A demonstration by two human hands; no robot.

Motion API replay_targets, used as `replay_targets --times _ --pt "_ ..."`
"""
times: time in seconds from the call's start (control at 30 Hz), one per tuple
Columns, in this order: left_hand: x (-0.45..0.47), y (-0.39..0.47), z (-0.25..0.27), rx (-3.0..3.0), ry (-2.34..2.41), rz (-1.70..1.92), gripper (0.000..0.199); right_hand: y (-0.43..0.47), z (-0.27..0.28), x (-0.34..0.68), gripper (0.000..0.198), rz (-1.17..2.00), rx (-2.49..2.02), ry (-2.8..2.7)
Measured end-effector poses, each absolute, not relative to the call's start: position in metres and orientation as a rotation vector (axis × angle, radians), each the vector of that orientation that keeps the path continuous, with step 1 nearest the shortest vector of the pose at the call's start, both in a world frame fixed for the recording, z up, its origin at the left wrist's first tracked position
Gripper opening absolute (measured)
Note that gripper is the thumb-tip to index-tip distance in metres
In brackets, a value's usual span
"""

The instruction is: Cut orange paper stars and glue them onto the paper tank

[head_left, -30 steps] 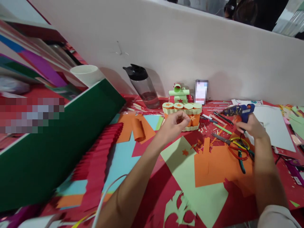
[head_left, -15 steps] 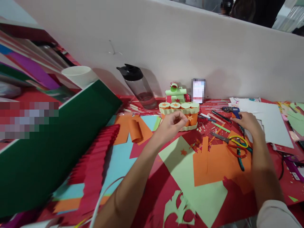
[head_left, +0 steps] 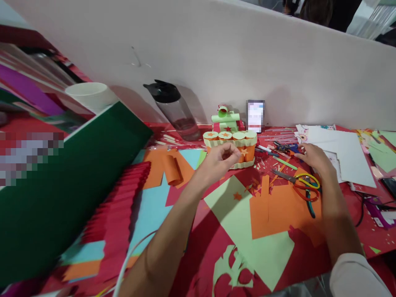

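The bundle of orange paper rolls (head_left: 238, 137), banded in pale green, stands upright toward the back of the bench (head_left: 369, 239), its row running left to right. From where I stand, the person's left hand (head_left: 219, 163) is clearly the nearer one: its fingers are right in front of the rolls, hiding part of them, with thumb and forefinger curled into a nearly closed ring. Whether something tiny sits in that pinch, or the fingertips touch the rolls, I can't tell. Off to the right lies the blue glue gun (head_left: 290, 147), nozzle toward the rolls, handle end at the fingertips of the right hand (head_left: 314, 159). Those fingers reach out, partly bent; I can't make out whether they grip it. Closer to the person, scissors (head_left: 292, 178) with yellow and red handles lie across green-handled pliers (head_left: 310, 205), by an orange sheet (head_left: 278, 212). A small orange star (head_left: 237, 196) rests on the pale green sheet (head_left: 256, 255). Behind, a phone (head_left: 255, 116) stands before the white partition (head_left: 213, 53), and a black-lidded bottle (head_left: 176, 114) is well to its left.
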State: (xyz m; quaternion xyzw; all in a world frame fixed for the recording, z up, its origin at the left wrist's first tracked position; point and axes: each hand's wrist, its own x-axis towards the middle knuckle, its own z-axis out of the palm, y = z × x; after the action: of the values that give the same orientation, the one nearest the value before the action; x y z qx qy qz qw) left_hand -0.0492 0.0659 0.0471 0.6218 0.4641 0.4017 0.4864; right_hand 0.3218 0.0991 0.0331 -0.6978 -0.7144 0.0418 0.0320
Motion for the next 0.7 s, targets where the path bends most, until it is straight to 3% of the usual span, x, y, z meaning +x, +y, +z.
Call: replay_targets --times 0.13,0.3,0.43,0.7 --pt "-0.053 0.066 0.052 1.501 1.149 1.005 0.021 0.092 0.046 0.293 0.041 0.310 -1.801 -2.039" --pt "-0.061 0.066 0.062 1.503 1.186 1.047 0.023 0.103 0.037 0.234 0.072 0.786 -1.371 -1.918" --pt "-0.068 0.065 0.069 1.491 1.197 1.092 0.020 0.123 0.014 0.196 0.093 0.930 -1.222 -1.901" --pt "-0.084 0.068 0.077 1.473 1.284 1.213 0.014 0.133 -0.005 0.165 0.077 0.832 -1.223 -1.829"
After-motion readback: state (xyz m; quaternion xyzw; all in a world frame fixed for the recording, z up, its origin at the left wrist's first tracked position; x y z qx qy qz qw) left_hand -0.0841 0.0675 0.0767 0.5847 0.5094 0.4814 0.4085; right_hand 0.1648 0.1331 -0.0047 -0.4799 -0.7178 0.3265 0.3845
